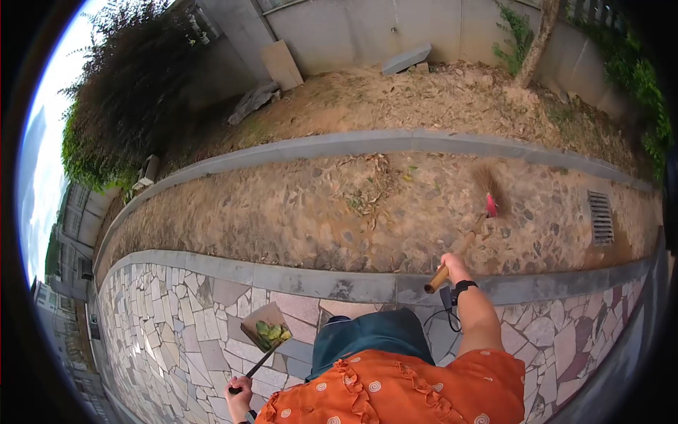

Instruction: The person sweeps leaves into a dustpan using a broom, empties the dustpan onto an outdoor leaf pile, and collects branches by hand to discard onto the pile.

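Note:
My right hand (455,266) is wrapped round the bamboo handle of a broom (487,185), near its upper end. The broom's bristles rest on or just over the dirt-covered cobbles, and a pink binding shows above them. Low on the left, my left hand (239,387) grips the dark handle of a dustpan (252,327). Green and yellowish leaves (274,332) lie in the dustpan, which is over the stone paving. A heap of dry leaves (371,185) lies on the cobbles to the left of the broom.
A grey kerb (325,281) divides the stone paving (176,318) from the cobbled strip. Another kerb (339,145) borders the earth bed behind. A metal drain grate (601,218) lies at the right. Along the wall (438,32) are a board, a slab and a tree trunk (542,42).

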`<state>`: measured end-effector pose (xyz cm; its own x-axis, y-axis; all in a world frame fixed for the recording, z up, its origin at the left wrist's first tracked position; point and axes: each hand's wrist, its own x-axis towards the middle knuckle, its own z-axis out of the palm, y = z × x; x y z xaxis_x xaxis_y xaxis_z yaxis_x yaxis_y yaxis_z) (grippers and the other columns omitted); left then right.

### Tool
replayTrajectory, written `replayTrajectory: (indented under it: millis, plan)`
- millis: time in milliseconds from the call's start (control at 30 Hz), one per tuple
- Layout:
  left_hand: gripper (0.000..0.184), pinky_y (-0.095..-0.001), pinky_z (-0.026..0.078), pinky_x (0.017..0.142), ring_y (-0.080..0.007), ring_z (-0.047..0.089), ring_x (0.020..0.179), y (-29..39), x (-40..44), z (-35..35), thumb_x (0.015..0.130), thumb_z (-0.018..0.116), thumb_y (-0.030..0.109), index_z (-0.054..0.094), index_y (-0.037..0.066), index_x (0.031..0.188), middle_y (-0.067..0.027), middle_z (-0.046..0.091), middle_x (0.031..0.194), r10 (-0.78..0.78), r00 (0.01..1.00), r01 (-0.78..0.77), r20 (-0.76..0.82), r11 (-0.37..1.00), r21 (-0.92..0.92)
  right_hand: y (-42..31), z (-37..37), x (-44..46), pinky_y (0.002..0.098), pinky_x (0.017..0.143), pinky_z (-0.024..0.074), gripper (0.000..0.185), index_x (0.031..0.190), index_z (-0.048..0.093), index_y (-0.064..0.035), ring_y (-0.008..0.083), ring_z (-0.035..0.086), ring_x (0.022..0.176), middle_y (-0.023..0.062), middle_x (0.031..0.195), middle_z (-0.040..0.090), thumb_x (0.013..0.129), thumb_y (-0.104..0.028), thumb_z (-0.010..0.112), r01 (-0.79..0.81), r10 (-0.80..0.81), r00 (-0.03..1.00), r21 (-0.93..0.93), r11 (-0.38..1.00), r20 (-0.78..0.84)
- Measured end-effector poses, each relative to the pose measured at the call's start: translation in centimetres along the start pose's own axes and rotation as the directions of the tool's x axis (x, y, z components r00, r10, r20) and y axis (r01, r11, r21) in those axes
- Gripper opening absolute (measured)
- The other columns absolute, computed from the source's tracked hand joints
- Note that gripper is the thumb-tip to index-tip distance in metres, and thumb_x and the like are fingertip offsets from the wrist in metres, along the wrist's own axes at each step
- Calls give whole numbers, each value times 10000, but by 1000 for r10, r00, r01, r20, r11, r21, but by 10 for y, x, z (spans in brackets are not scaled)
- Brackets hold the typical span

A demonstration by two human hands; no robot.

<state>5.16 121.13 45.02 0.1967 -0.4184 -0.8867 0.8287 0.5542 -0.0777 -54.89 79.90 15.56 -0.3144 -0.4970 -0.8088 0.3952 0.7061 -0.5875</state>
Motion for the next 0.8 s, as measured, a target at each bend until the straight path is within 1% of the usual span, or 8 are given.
replayTrajectory:
  millis: [67,133,200,300,333,400,533,800]
  plan:
    - [219,-221,409,397,-136,422,490,30,55,53,803,500,56,381,-53,950,-62,399,629,-77,994,76,-71,997,-28,15,48,-11,425,470,519,257,886,457,76,326,583,503,169,712,538,641,33,521,-87,89,996,-72,994,21]
    - [156,-221,411,395,-138,418,490,36,98,110,804,494,64,363,2,746,-65,391,626,-116,988,122,-105,991,54,40,85,-28,435,477,508,183,801,452,21,327,547,466,153,591,494,634,-8,520,-85,91,994,-89,992,58]
    - [135,-211,403,379,-137,422,491,83,188,155,815,471,68,376,1,746,-64,397,630,-67,992,13,106,895,446,35,130,-87,443,436,502,147,743,474,43,317,571,464,145,559,490,616,48,549,-25,23,1000,-172,985,-14]
    - [98,-210,416,378,-141,438,498,19,204,272,797,454,54,377,13,753,-62,402,631,-106,987,140,-123,940,310,55,180,-132,429,417,505,147,741,503,89,312,597,469,158,570,534,623,47,580,-13,35,997,-305,952,67]
    - [73,-208,425,385,-144,438,496,59,269,296,783,456,33,387,16,767,-63,410,633,-196,942,270,-273,925,267,57,198,-152,424,414,505,152,745,511,101,310,601,465,165,578,549,628,40,587,34,5,995,-403,915,96]
    - [46,-212,422,391,-145,434,490,55,321,346,789,438,30,399,23,767,-54,410,611,-135,967,218,-218,882,419,64,227,-183,401,402,499,135,725,524,87,283,605,455,159,591,566,644,15,604,4,40,997,-525,851,73]
    - [111,-223,403,393,-130,422,459,6,389,451,826,402,45,378,47,718,-36,395,567,-253,942,336,-222,747,574,90,237,-216,355,427,486,148,725,553,51,232,582,470,119,616,571,650,-31,650,-27,84,987,-378,925,134]
    - [135,-219,366,394,-117,436,487,-110,476,605,850,418,60,343,60,738,-28,384,588,-311,903,423,-295,527,737,53,323,-309,359,382,456,152,727,521,32,218,543,421,106,579,539,662,-29,644,-96,80,986,-107,990,-148]
